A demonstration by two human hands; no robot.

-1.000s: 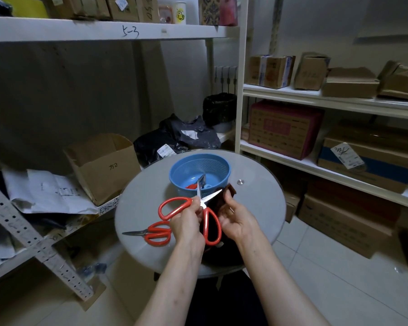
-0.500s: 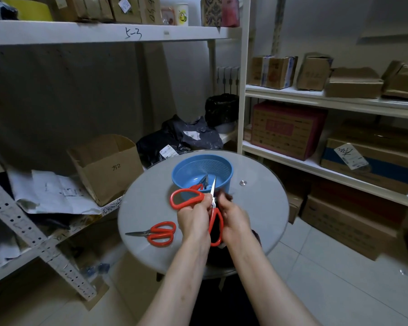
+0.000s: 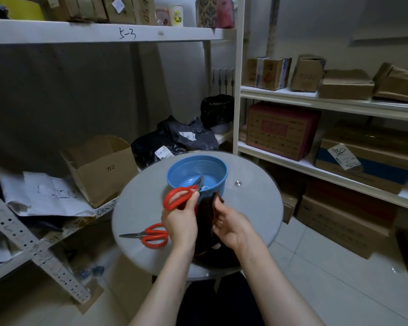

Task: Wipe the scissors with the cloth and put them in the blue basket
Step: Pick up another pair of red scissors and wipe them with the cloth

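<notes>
My left hand [image 3: 180, 222] grips a pair of red-handled scissors [image 3: 177, 197] by the handle; its blades are hidden in the dark brown cloth [image 3: 206, 215]. My right hand [image 3: 231, 225] holds that cloth from the right, wrapped round the blades. Both hands are above the near part of the round glass table [image 3: 252, 208]. The blue basket [image 3: 218, 171] stands just behind them and holds another pair of scissors [image 3: 199, 181], blade tip up. A further red-handled pair of scissors [image 3: 149, 235] lies flat on the table to the left of my left hand.
Shelving with cardboard boxes [image 3: 283, 130] runs along the right. An open cardboard box [image 3: 101, 168] and loose papers [image 3: 45, 196] sit on the low shelf at the left. Dark plastic bags [image 3: 174, 140] lie behind the table. Tiled floor shows at the lower right.
The scissors' blades were bare and pointing up; now they are covered by the cloth. My right hand has slid down with the cloth. The view has moved slightly.
</notes>
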